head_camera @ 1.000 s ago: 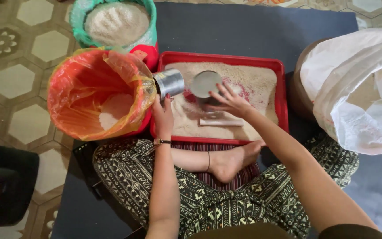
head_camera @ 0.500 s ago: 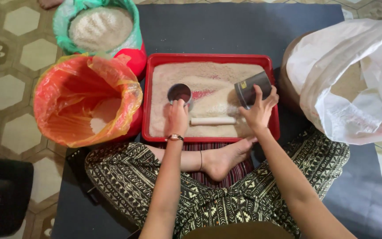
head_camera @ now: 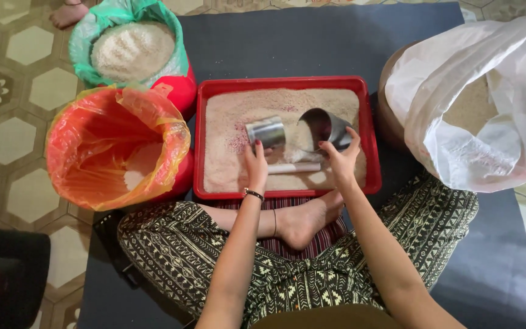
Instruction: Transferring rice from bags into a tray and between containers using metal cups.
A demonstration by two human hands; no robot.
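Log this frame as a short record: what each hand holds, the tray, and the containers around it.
left hand: grips small metal cup, tipped on its side
right hand: grips larger metal cup, mouth tilted into grain
red tray: spread with pale grain; white stick lies in it
left of tray: orange-lined bucket, green-lined bucket of grain
right of tray: white sack

We have one view only, worn on the head, looking almost straight down over our crossed legs at close range. The fingers of the left hand [head_camera: 255, 164] and right hand [head_camera: 340, 159] sit near frame centre; beyond them the red tray [head_camera: 287, 83], with floor tiles [head_camera: 7, 134] at left.
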